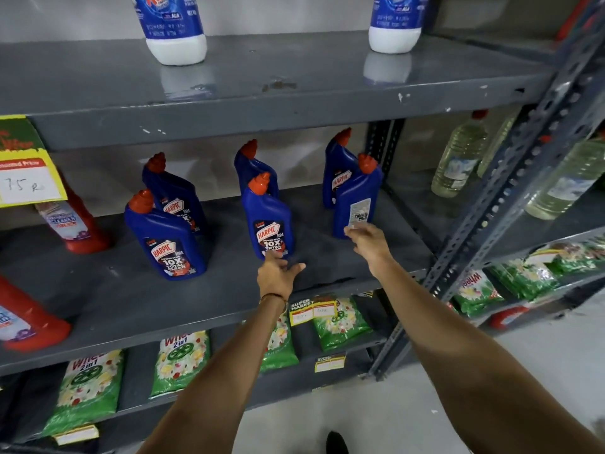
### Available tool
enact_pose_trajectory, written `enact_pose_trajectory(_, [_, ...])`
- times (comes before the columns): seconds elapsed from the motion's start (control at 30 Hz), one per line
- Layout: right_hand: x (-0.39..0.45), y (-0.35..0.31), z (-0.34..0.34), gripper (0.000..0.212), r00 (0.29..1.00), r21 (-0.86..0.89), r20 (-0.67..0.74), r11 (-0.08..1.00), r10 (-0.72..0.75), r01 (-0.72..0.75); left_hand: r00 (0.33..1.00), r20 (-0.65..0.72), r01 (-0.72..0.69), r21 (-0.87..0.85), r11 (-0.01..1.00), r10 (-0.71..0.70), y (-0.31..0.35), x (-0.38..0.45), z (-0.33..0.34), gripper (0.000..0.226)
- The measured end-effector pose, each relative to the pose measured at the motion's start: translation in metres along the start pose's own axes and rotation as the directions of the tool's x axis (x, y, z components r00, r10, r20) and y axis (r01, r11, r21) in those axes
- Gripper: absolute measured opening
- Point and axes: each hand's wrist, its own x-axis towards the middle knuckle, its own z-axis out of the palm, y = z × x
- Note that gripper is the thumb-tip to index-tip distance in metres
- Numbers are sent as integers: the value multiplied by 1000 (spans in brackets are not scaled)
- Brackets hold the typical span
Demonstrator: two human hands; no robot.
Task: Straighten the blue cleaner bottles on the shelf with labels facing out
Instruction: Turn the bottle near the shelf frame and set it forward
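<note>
Six blue cleaner bottles stood on the middle shelf (98, 290) in three pairs, front and back. The front right bottle (357, 201) was the odd one: its white back label faced outward, while the front middle bottle (268, 221) and the front left bottle (167, 237) showed their brand labels. The back right bottle (339, 172) stood just behind the turned one, close enough that they seemed to touch.

The right hand (368, 242) reached to the base of the turned bottle, fingers spread and loose, fingertips at or just short of its lower edge; the grip had closed on nothing. The left hand (278, 273) lay open by the foot of the front middle bottle, one fingertip at its base, also holding nothing.

The main risk lay with the turned bottle. It was tall, narrow and angled at the neck, so a push low on its base would likely tip it rather than spin it, and it could knock the back right bottle over or into the upright post (383, 142). Twisting it without lifting might drag its neighbour askew. The left hand's fingertip could likewise nudge the front middle bottle off square. Anything falling forward would probably drop past the shelf lip onto the green detergent packets (340, 322) below.
</note>
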Motion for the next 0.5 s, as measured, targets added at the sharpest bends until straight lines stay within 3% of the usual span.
enact_pose_trajectory(0.07, [5, 1, -15, 34, 998, -16, -56, 1000, -6, 5, 998, 54, 8, -10, 1000, -7, 7, -1, 15, 52])
enact_pose_trajectory(0.17, [14, -7, -34, 47, 998, -21, -69, 1000, -3, 2, 995, 97, 12, -4, 1000, -12, 17, 3, 35, 54])
enact_pose_trajectory(0.37, [51, -26, -61, 69, 998, -84, 62, 996, 2, 3, 995, 95, -20, 17, 1000, 19, 54, 26, 77, 62])
enact_pose_trajectory(0.5, [70, -34, -63, 81, 982, -189, 182, 978, -51, 86, 991, 131, -34, -5, 999, 35, 76, 43, 99, 76])
